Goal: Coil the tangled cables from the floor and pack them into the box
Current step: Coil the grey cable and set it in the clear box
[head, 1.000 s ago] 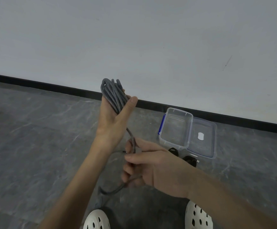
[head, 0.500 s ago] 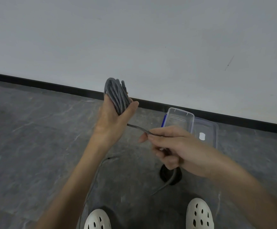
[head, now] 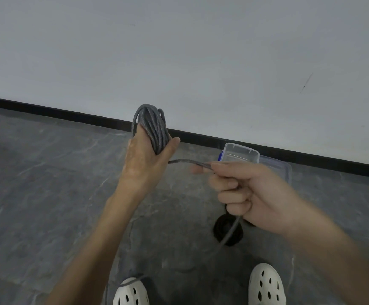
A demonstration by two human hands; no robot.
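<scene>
My left hand (head: 145, 160) is raised in the middle of the view and holds a coil of grey braided cable (head: 151, 128) wound round its fingers, thumb pressed against the loops. A free strand runs from the coil to my right hand (head: 248, 194), which grips it in a fist; the strand hangs down from the fist towards the floor. A clear plastic box (head: 239, 154) with a blue clip stands open on the floor by the wall, partly hidden behind my right hand. A black coiled cable (head: 227, 230) lies on the floor below that hand.
The grey stone floor (head: 47, 183) meets a white wall with a black skirting (head: 69, 113). The box's clear lid (head: 277, 168) lies beside it on the right. My white perforated shoes (head: 267, 285) show at the bottom edge, with a grey strand across the left one.
My right hand has drawn the strand out to the right and slightly up, pulling it taut from the coil. The left hand holds the coil in about the same place.
</scene>
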